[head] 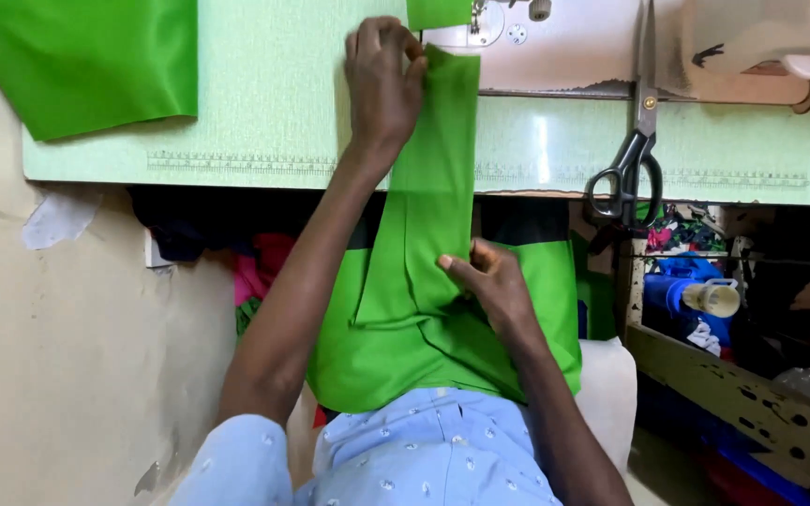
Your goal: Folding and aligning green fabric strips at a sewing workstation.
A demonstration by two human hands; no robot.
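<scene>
A folded strip of bright green fabric (433,187) runs from the sewing machine (555,42) on the pale green table (264,122) down over the table's edge into my lap. My left hand (382,80) pinches the strip's upper end on the table, just in front of the machine's needle area. My right hand (489,281) presses on the fabric lower down, below the table edge, fingers flat on the fold. More green cloth spreads over my lap.
Black-handled scissors (632,155) lie on the table at the right, handles over the edge. Another green fabric piece (82,61) lies at the table's top left. A cream wall is on the left. Cluttered shelves with a blue container (677,290) stand at the right.
</scene>
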